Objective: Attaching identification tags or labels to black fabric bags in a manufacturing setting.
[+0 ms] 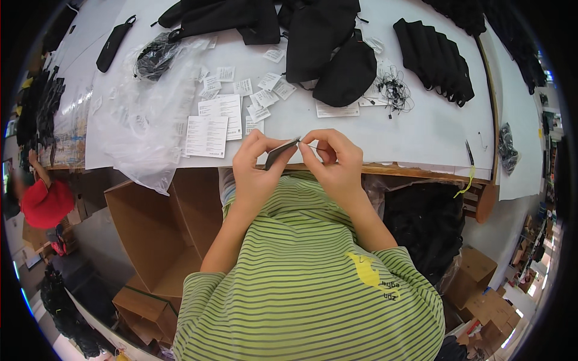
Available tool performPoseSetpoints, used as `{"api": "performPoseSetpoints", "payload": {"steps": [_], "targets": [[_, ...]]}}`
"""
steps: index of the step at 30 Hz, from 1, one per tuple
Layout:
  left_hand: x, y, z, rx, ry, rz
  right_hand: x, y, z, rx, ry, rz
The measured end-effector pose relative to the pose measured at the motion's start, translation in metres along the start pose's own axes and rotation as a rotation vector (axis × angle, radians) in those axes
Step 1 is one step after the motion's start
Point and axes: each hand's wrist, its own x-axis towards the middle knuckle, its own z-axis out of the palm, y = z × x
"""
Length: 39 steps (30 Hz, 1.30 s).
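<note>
Just over the table's near edge, my left hand (pixel 256 165) grips a small dark tag (pixel 280 152) between thumb and fingers, its edge turned up toward me. My right hand (pixel 335 162) is closed in a pinch on a thin black string (pixel 313 147) at the tag's upper corner. Fingertips of both hands almost meet there. Whether the string passes through the tag is too small to tell. Beyond my hands lie small white labels (pixel 265 98) and larger printed white cards (pixel 206 136). A tangle of black strings (pixel 394 91) sits farther right, beside black fabric pouches (pixel 346 71).
A crumpled clear plastic bag (pixel 141 129) hangs over the edge at left. Overlapping black pouches (pixel 433 60) lie at right, near small snips (pixel 469 154) with a yellow cord. An open cardboard box (pixel 147 225) stands below the table (pixel 430 135). Someone in red (pixel 47 201) is far left.
</note>
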Motion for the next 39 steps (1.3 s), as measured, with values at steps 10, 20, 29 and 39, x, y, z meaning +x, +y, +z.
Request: {"api": "performPoseSetpoints", "payload": {"steps": [10,20,29,39], "targets": [[-0.002,0.009,-0.005,0.08,-0.056,0.213,0.001,-0.002,-0.004,0.331,-0.035,0.123],[-0.003,0.0,-0.013,-0.614,-0.486,-0.383,0.005,0.002,-0.033,0.415,-0.494,0.266],[0.013,0.008,-0.006,-0.362,-0.431,-0.261,0.006,0.012,-0.042,0.719,-0.576,0.494],[0.244,-0.07,0.074,0.091,0.049,-0.084,-0.001,0.026,-0.076,0.55,-0.346,0.475]]}}
